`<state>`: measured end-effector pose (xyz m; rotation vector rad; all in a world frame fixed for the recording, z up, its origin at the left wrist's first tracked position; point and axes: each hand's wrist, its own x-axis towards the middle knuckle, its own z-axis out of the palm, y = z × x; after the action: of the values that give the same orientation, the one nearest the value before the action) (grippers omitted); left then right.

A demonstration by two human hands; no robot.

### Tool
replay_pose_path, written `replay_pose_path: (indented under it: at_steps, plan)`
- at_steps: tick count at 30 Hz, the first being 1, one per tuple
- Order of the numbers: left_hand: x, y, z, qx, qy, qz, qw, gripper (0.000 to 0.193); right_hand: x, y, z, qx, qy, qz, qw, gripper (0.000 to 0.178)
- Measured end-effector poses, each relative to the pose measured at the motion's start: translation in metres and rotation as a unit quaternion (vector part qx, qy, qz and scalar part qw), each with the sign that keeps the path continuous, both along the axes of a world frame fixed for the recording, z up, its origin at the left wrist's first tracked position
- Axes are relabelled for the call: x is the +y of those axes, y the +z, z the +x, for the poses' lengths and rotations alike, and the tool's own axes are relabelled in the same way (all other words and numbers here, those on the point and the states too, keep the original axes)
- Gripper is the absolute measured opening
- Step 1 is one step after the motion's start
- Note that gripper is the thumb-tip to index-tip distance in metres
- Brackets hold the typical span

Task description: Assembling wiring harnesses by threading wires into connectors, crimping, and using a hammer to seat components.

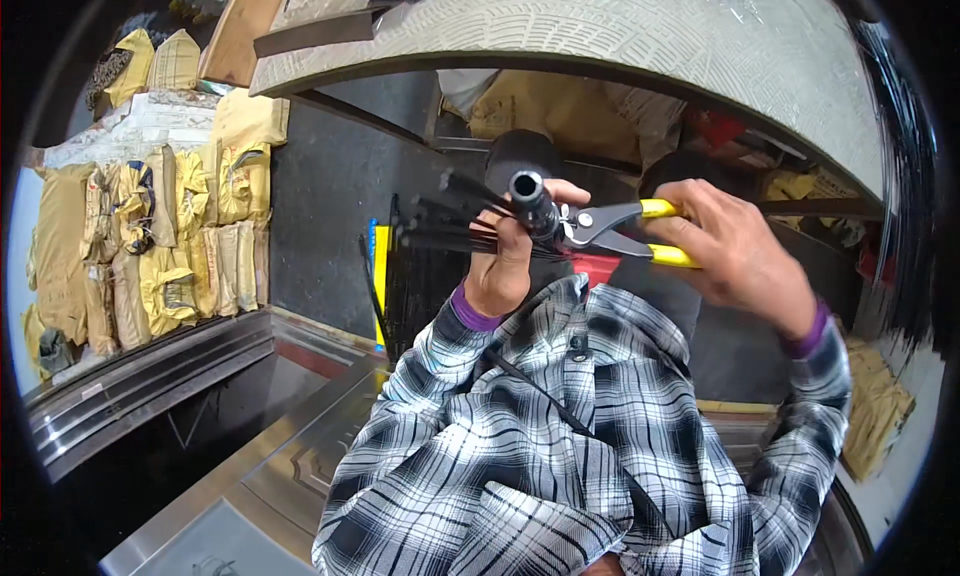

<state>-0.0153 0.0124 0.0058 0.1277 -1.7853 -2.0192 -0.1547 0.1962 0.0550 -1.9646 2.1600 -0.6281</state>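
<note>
My left hand [503, 266] is wrapped round a dark tube [536, 208] whose round, hollow end faces up. Thin black rods [445, 234] fan out from beside the tube to the left, blurred by motion. In my right hand [735, 248] is a pair of pliers [612, 216] with yellow handles, gripped with the handles spread apart. The head of the pliers lies against the right side of the tube, close to my left fingers. What sits between the jaws is too small to make out.
A patterned grey tabletop [600, 36] curves across the far side. Wrapped yellowish bundles [170, 266] are stacked at the left. Long black strands [900, 196] hang along the right edge. A yellow-and-blue strip [381, 276] stands left of my left forearm, near metal door panels [320, 456].
</note>
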Motion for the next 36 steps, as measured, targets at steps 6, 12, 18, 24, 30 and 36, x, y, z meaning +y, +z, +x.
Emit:
replay_pose_path:
  at_steps: [6,12,18,24,30,36]
  plan:
    - [-0.005,0.010,-0.010,0.015,-0.036,0.027,0.999,0.067,0.001,-0.013,-0.017,-0.707,0.081,0.231,0.664,0.037]
    - [-0.020,-0.001,-0.014,-0.041,-0.059,0.047,0.996,0.074,-0.030,-0.072,0.080,-0.897,0.097,-0.006,0.432,0.037]
    - [-0.023,0.005,-0.008,-0.045,0.039,0.056,0.997,0.063,-0.045,-0.057,0.060,-0.739,-0.014,-0.063,0.670,0.015]
    - [-0.014,0.003,-0.015,0.002,0.045,0.091,0.995,0.060,-0.033,-0.018,0.004,-0.541,-0.065,0.066,0.836,0.021]
    - [-0.017,-0.002,-0.014,-0.016,0.033,0.083,0.996,0.061,-0.036,0.002,-0.012,-0.463,-0.031,0.089,0.881,0.034]
    - [-0.021,-0.004,-0.014,0.010,0.007,0.122,0.992,0.060,-0.039,-0.004,-0.015,-0.499,-0.004,0.101,0.860,0.040]
